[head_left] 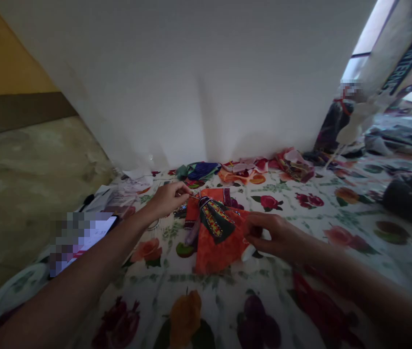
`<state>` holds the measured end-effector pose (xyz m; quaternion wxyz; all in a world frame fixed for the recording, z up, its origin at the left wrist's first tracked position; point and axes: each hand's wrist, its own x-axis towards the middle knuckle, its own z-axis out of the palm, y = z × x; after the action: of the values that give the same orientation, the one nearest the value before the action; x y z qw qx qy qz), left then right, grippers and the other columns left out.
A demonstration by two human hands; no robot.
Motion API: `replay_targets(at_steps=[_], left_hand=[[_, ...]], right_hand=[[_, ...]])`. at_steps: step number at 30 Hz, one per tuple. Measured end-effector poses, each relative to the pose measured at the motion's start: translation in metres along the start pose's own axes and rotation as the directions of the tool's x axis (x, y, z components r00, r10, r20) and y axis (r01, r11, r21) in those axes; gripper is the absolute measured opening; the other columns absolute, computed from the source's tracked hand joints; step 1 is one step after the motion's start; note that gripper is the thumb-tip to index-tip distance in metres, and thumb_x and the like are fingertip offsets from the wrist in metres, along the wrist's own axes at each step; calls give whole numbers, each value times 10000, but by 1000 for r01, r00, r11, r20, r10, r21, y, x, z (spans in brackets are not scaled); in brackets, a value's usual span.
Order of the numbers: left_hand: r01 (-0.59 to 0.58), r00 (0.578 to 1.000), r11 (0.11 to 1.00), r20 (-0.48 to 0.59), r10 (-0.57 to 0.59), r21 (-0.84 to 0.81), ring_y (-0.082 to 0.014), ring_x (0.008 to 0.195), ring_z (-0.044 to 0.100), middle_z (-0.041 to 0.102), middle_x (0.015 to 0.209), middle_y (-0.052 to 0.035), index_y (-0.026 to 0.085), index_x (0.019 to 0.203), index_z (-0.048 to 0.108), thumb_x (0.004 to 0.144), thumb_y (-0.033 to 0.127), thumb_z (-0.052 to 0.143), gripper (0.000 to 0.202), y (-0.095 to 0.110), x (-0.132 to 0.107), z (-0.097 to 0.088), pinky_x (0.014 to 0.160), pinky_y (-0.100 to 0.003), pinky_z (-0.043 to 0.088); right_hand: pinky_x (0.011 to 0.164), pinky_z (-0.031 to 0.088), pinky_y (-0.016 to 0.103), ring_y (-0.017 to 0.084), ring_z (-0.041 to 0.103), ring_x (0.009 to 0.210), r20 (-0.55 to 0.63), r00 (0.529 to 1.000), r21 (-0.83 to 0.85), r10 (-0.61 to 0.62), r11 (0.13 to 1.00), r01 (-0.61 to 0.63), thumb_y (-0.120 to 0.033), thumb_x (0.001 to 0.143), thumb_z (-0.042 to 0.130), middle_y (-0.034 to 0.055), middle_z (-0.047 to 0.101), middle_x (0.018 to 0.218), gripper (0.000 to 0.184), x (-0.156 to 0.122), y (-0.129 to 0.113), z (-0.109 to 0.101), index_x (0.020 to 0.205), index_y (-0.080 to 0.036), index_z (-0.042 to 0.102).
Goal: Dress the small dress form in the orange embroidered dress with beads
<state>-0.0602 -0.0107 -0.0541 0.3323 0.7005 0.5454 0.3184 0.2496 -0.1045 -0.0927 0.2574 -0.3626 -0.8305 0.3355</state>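
A small orange doll dress [216, 232] with a dark embroidered panel lies flat on the fruit-printed tablecloth [176, 315]. My left hand [167, 198] rests at the dress's top left corner, fingers pinched together on something too small to name. My right hand [276, 237] is at the dress's right edge, fingers curled round a small white object that also presses on the orange cloth. Both forearms stretch in from the bottom of the view.
A pile of coloured fabric scraps [235, 170] lies along the white wall. A lit phone screen [82, 240] sits at the left table edge. A dark rounded object [409, 198] lies at the right. Clutter fills the far right.
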Motion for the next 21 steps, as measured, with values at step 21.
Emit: replay_targets(at_steps=[21], left_hand=[[68, 989, 912, 96, -116, 404, -182, 807, 635, 685, 854, -36, 148, 869, 690, 875, 263, 705, 116, -37, 66, 8, 827, -364, 514]], right_hand=[[591, 532, 296, 153, 691, 614, 111, 884, 92, 453, 881, -463, -473, 905, 645, 57, 729, 1003, 505, -3, -1, 6, 1354, -268, 539]])
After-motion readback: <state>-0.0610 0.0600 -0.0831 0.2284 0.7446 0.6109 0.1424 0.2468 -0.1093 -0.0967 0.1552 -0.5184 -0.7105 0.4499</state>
